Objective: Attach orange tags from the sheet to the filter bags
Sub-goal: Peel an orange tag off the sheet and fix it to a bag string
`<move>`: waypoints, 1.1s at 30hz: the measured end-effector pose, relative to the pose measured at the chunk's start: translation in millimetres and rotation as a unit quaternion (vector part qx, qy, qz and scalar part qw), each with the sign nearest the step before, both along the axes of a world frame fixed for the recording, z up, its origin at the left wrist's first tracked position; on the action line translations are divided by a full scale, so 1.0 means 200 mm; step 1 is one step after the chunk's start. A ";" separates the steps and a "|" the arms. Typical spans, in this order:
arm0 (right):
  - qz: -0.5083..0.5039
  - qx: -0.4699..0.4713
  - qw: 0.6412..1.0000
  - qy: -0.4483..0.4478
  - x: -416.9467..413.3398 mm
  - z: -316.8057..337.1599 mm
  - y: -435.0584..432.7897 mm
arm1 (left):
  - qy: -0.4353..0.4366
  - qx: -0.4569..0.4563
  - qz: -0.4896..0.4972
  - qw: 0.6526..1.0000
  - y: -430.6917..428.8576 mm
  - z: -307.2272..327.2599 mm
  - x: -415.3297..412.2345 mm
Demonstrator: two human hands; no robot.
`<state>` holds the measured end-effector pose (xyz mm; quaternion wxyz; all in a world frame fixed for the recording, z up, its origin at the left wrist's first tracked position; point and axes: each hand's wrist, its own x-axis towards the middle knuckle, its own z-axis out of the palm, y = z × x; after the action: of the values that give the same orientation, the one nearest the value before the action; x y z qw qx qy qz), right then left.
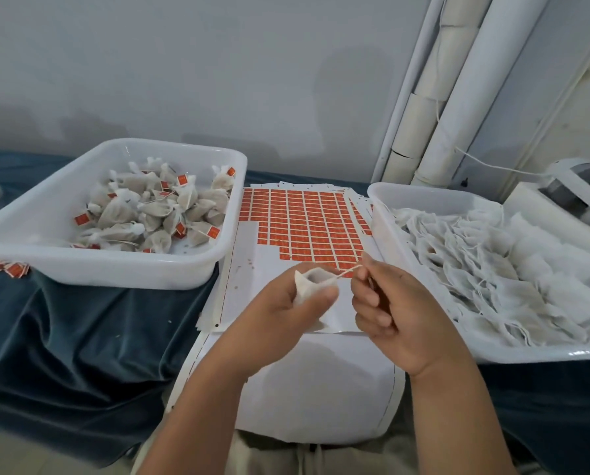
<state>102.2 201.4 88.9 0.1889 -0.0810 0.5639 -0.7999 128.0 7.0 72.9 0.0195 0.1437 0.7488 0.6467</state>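
White filter bag (306,289) in left hand (285,315), string (346,271) stretched rightward

A plain pale grey wall (184,63) closed the scene well beyond the left hand (286,303), unmarked save for dull darker patches along its lower edge and a faint shadow above and beyond the right hand (396,310). Far beyond and to the right of that hand, several white pipes (458,97) rose against the wall, leaning toward the upper right; one was built of short jointed sections. A thin white cord (492,166) ran from near their base toward a grey and white fixture (574,190) at the far right edge, its kind undetermined. A dark blue, velvet-like cloth (81,337) covered the work surface, falling in folds left of the left hand. Lighting was soft and even, with weak shadows.
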 end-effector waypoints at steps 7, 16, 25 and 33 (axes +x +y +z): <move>0.086 -0.059 0.993 -0.063 0.00 -0.04 0.01 | -0.004 0.029 0.006 1.000 0.00 -0.01 0.02; 0.137 -0.260 0.954 -0.065 0.02 -0.01 0.04 | 0.042 -0.052 -0.003 0.998 -0.05 -0.03 0.01; 0.034 -0.173 0.984 0.006 0.03 0.03 0.04 | 0.029 -0.123 -0.126 0.984 -0.11 -0.05 0.05; -0.068 0.091 0.992 0.060 0.06 -0.06 -0.03 | 0.059 0.005 -0.062 0.996 -0.04 -0.04 0.06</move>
<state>114.1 195.6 76.5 0.1064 -0.0726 0.6490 -0.7498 139.2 -1.0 65.3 0.0146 0.2275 0.7353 0.6383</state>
